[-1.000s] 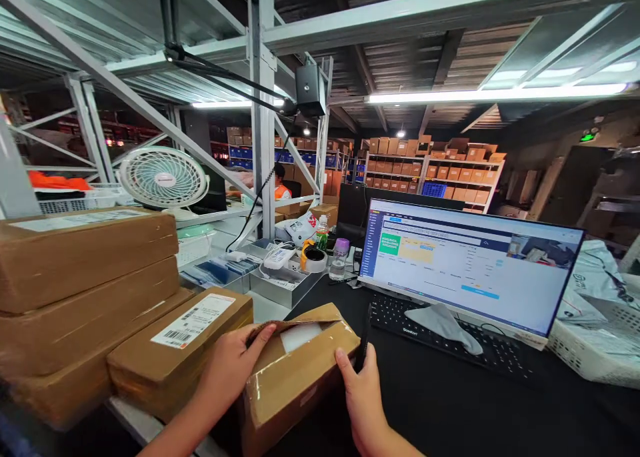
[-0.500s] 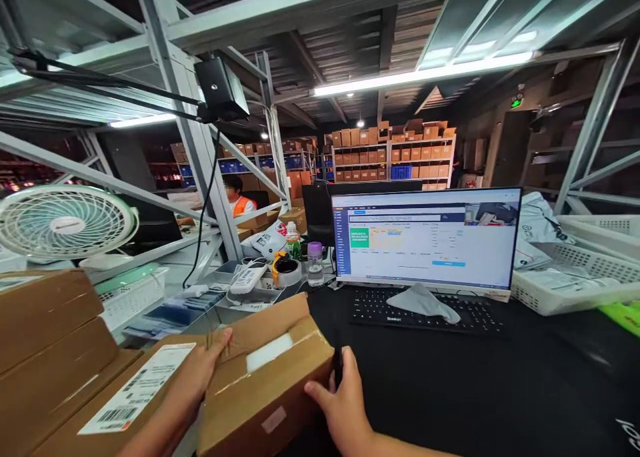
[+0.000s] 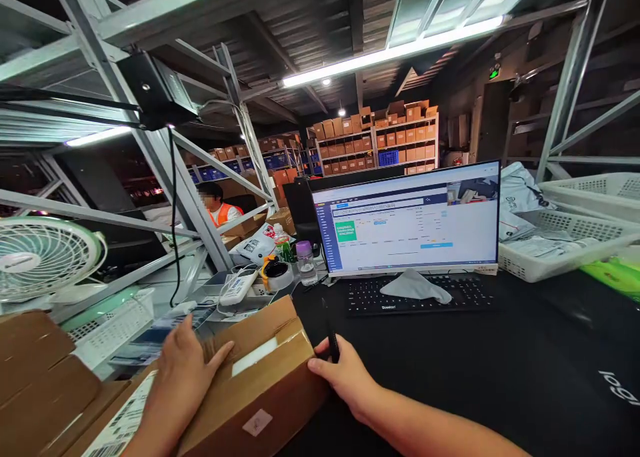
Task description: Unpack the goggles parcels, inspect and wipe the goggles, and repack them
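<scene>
A brown cardboard box [image 3: 270,393] sits tilted in front of me, one top flap raised and a white piece [image 3: 255,357] showing in its opening. My left hand [image 3: 183,370] lies at the box's left side, thumb stretched away from the fingers and resting by the opening. The fingers of my right hand [image 3: 350,377] are closed around a slim black pen-like tool [image 3: 332,340], its thin tip pointing up. That hand's thumb is against the box's right corner. Whether the tool is a pen or a cutter I cannot tell.
More cartons [image 3: 40,377] are stacked at left, below a fan [image 3: 45,260]. A monitor [image 3: 400,230] and keyboard [image 3: 363,297] with a grey cloth [image 3: 417,287] stand ahead. Tape [image 3: 277,273] and a purple-capped bottle [image 3: 306,263] are behind the box. White baskets [image 3: 550,263] stand right.
My left hand has shifted left and up, its fingers now spread from the thumb. The black tool shows more clearly in my right hand. The view has turned slightly right.
</scene>
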